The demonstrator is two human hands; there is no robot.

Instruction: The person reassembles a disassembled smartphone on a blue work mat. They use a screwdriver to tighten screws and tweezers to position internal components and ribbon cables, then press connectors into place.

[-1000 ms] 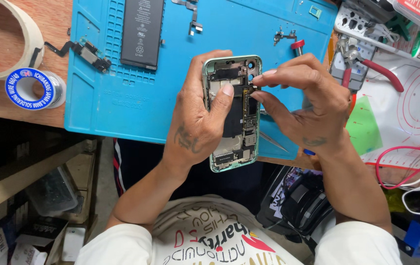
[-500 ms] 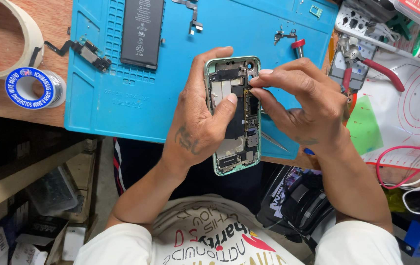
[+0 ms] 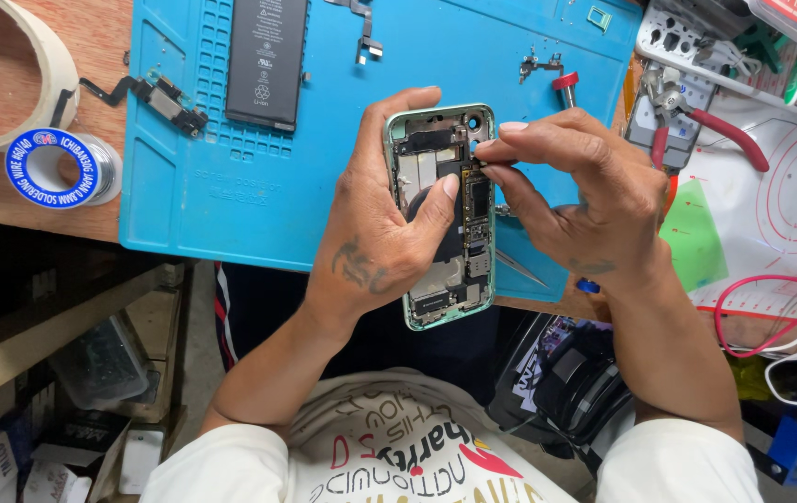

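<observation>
Opened phone [image 3: 443,224] in left hand [image 3: 375,247]; right hand [image 3: 585,200] seemingly pinching inside

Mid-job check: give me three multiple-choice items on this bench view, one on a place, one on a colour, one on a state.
1. Where does the black battery lie?
A. on the blue mat
B. inside the phone
C. on the bare wood

2. What colour is the opened phone frame?
A. red
B. pale green
C. black

3. How is the phone held?
A. lying untouched
B. gripped by the left hand, right hand fingertips at its upper edge
C. closed with its back on

Answers: 1 A, it rests on the mat above the hands; 2 B, its rim shows mint green; 3 B, its internals are exposed.
</observation>
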